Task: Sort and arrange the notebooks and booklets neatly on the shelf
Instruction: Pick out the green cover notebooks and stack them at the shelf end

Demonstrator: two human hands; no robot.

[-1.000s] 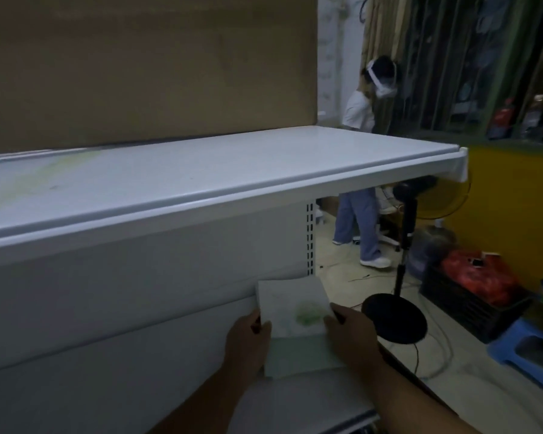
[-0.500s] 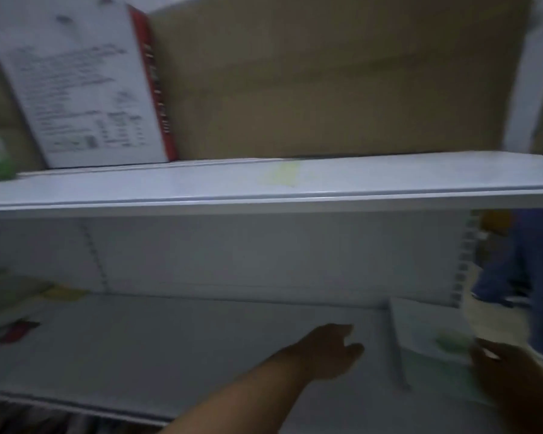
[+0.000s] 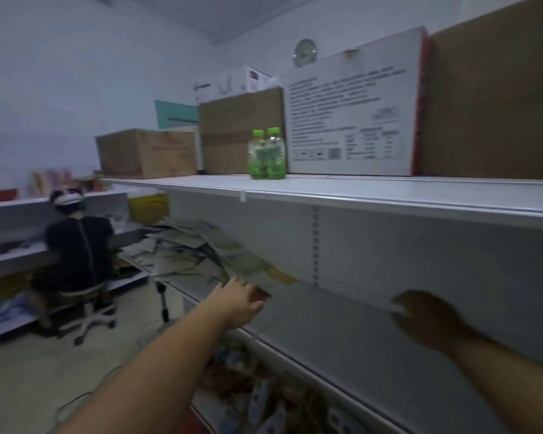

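Note:
A loose heap of booklets and notebooks [image 3: 201, 249] sprawls on the left part of the middle shelf [image 3: 342, 333]. My left hand [image 3: 237, 303] reaches to the heap's near end, fingers straight, over a small red booklet [image 3: 263, 296] with a yellow one [image 3: 282, 275] just behind it. My right hand [image 3: 427, 317] lies in shadow farther right on the same shelf. Its curled fingers pinch a white booklet [image 3: 397, 307], of which only a thin pale edge shows.
On the upper shelf [image 3: 389, 192] stand two green bottles [image 3: 267, 155], a white printed box [image 3: 351, 117] and cardboard boxes [image 3: 145, 153]. A person sits on a swivel chair [image 3: 85, 314] to the left. Packaged goods [image 3: 257, 393] fill the shelf below.
My view swung left along the shelf. My left hand let go of the white booklet and stretched out to the heap, while my right hand kept the booklet on the shelf.

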